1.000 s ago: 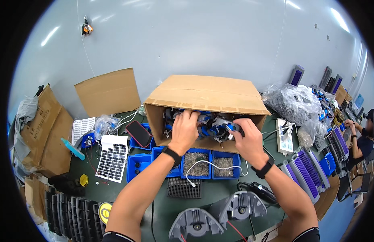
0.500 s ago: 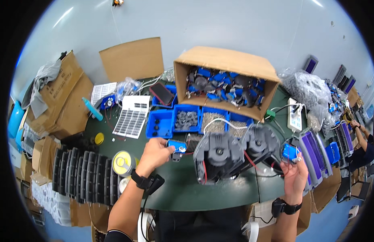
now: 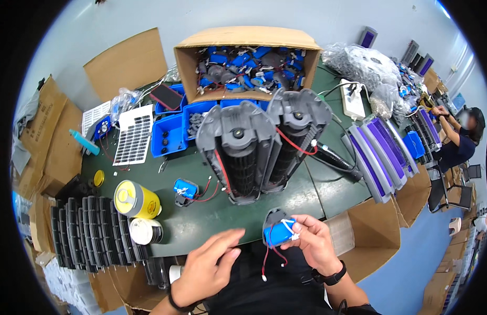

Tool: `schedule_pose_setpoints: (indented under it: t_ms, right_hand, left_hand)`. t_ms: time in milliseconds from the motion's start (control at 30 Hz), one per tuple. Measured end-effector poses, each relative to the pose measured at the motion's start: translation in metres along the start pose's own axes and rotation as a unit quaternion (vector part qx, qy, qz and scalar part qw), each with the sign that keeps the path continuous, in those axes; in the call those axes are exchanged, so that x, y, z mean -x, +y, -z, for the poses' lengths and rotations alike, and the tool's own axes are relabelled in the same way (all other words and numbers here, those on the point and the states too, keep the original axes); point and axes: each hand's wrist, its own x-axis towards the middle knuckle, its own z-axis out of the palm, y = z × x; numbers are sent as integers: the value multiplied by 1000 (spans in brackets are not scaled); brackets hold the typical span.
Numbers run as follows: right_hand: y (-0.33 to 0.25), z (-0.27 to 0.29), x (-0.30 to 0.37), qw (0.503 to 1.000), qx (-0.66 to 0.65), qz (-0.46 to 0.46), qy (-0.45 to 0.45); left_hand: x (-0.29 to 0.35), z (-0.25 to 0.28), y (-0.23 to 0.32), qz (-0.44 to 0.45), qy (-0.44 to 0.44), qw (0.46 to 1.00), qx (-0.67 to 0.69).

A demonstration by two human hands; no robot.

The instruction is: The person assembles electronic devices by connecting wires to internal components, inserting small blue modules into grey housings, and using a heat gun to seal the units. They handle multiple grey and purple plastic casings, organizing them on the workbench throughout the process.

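My right hand (image 3: 316, 242) grips a blue-wrapped battery pack (image 3: 279, 232) by its right end, in front of my body. Red wires with small white connectors dangle below the pack, and a dark grey plastic piece (image 3: 275, 215) shows behind it. To the left, my left hand (image 3: 212, 266) is held open with its fingers stretched toward the pack, touching nothing. A second blue battery pack (image 3: 185, 188) lies on the green table on a dark grey piece, its red wires trailing right. Two tall grey housings (image 3: 244, 142) (image 3: 298, 121) with black slatted insides stand upright farther back.
Behind stands a cardboard box (image 3: 249, 35) of blue packs and grey parts, with blue bins (image 3: 167, 137) before it. A yellow-and-grey container (image 3: 143, 202), white-lidded jar (image 3: 143, 231) and black slatted parts (image 3: 91, 231) stand left. Purple-grey panels (image 3: 382, 152) lean right; a co-worker (image 3: 456, 136) sits beyond.
One battery pack, formerly in my left hand, now lies on the table, and that hand has drawn nearer my body. My right hand brought its pack inward. The view has shifted.
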Motion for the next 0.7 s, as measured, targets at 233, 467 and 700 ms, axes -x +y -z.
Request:
schedule_pose_setpoints:
  t_ms: [233, 467, 700]
  right_hand:
    - [1, -21, 5, 970, 202, -61, -122]
    - [6, -17, -15, 979, 46, -37, -194]
    - [39, -20, 2, 974, 118, -28, -193]
  left_hand:
    - [-11, 2, -19, -45, -200, 976, 80]
    - [-18, -13, -40, 88, -189, 906, 368]
    - [-22, -54, -50, 21, 74, 874, 479]
